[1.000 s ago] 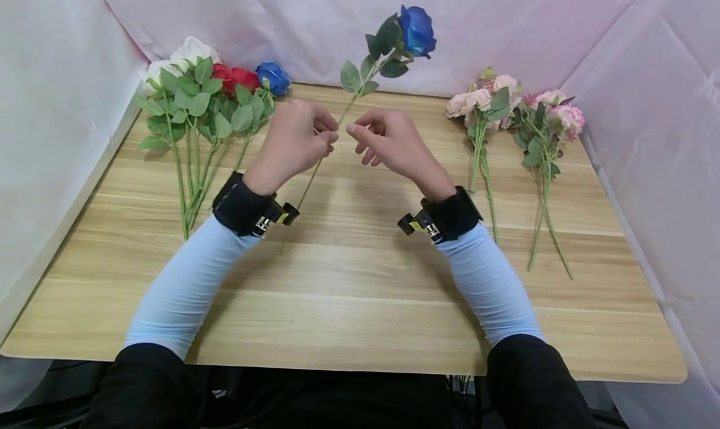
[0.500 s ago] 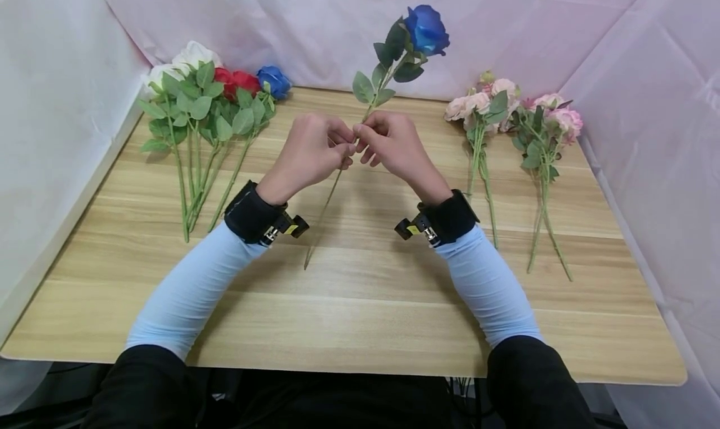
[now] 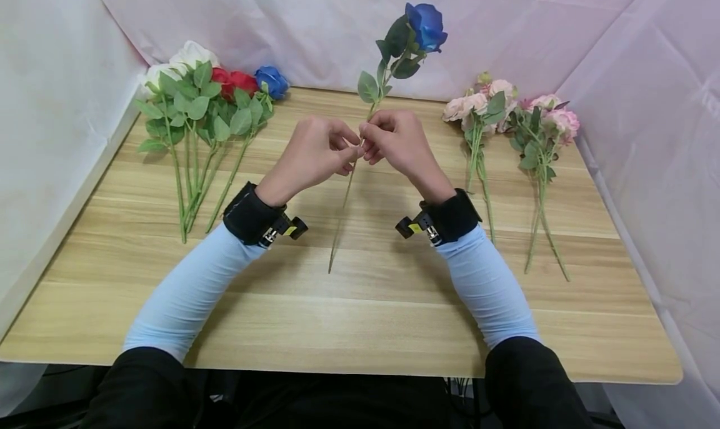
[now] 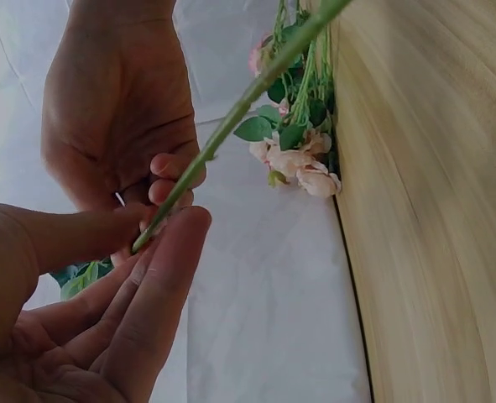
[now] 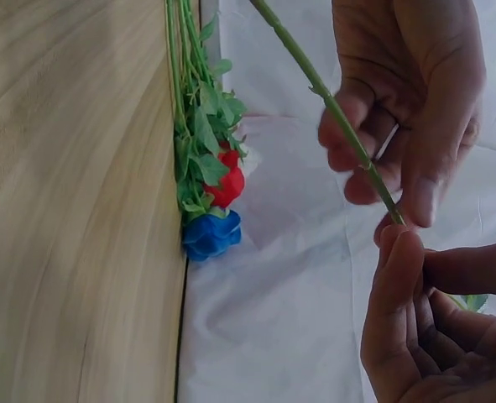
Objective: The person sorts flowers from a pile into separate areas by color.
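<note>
A blue rose (image 3: 425,24) is standing nearly upright in the upper middle of the head view, its bloom showing against the pale pink backdrop (image 3: 315,22) and its thin green stem (image 3: 343,216) slanting down to end just above the wooden table (image 3: 360,316). Dark green leaves are clustering just under the bloom. Both hands are meeting at the middle of the stem: the left hand (image 3: 315,154) is pinching it between thumb and fingertips, and the right hand (image 3: 396,142) is pinching it just beside, the two sets of fingers touching or nearly so.

The wrist views are showing the grips from underneath, which the head view is hiding behind the knuckles. In the left wrist view the stem (image 4: 231,117) is running from upper right down into the left hand (image 4: 88,311), where thumb and forefinger are closing on it, with the right hand (image 4: 122,101) behind. In the right wrist view the stem (image 5: 331,109) is crossing from top centre down to the right hand (image 5: 432,327) in the lower right corner, where the thumb and forefinger are closing on it, while the left hand (image 5: 407,92) is curling round it above.

In the upper left of the head view a bunch of white, red and blue roses (image 3: 208,97) is lying flat on the table; the right wrist view is catching its red and blue heads (image 5: 214,210). At the upper right two sprays of small pink roses (image 3: 512,113) are lying side by side, and these are showing in the left wrist view (image 4: 302,151) too. Black wrist straps and light blue sleeves are covering both forearms.
</note>
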